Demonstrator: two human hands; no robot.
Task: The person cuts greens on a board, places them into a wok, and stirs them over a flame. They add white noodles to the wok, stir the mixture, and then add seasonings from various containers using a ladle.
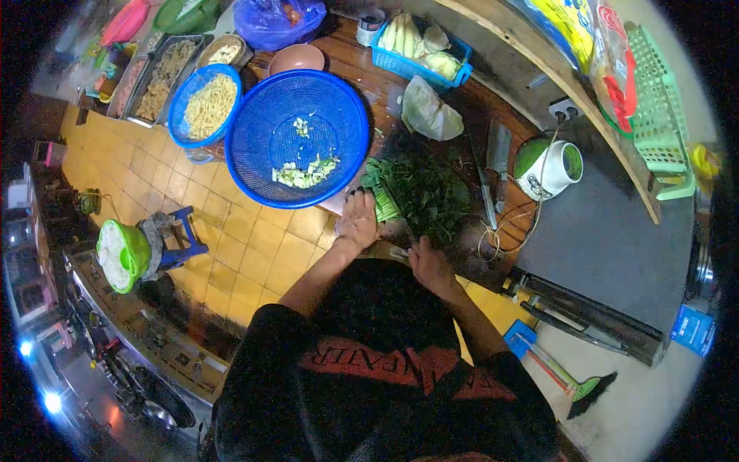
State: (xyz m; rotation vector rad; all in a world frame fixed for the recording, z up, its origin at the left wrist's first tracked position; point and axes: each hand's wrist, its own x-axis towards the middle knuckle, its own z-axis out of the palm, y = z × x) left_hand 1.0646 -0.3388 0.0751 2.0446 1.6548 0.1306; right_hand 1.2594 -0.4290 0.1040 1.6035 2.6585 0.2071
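My left hand is closed over the cut end of a bunch of leafy greens at the table's near edge. The pale green stalks show beside its fingers, and dark leaves spread to the right. My right hand is closed around the handle of a knife, close to the stalks; most of the blade is hard to make out. Just beyond my left hand stands a large blue colander, with chopped pale green pieces inside.
A basin of noodles and metal trays stand at left. Beyond are a blue basket of vegetables and a cabbage. At right lie a cleaver, another knife and a white appliance with a loose cord.
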